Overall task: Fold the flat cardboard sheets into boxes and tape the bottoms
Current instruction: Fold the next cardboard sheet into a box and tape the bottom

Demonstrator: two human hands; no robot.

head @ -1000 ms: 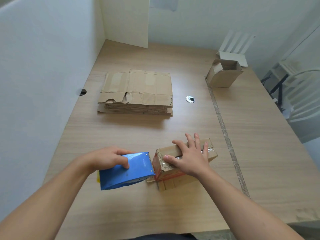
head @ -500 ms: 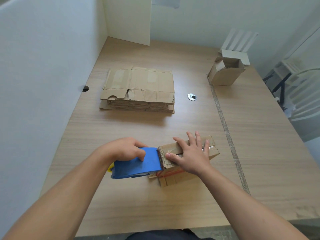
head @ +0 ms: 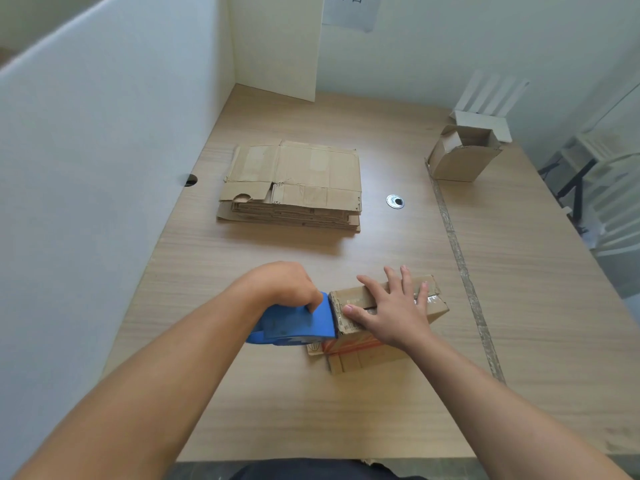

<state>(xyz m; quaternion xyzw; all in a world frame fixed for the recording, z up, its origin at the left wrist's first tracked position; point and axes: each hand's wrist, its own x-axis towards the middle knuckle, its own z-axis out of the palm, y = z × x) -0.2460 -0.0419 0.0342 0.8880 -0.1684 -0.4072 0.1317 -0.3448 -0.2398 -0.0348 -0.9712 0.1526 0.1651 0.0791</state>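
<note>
two hands work: our left hand [head: 289, 284] grips the dispenser [head: 294, 320] touching the box [head: 356, 299] end; right hand [head: 394, 311], fingers spread, presses its top.

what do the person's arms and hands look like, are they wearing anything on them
Left forearm and right forearm are bare; no sleeve reaches into view. Left hand and right hand wear no gloves, and neither wrist shows a watch or bracelet. No ring shows on the right hand. Dark clothing shows at the bottom edge.
</note>
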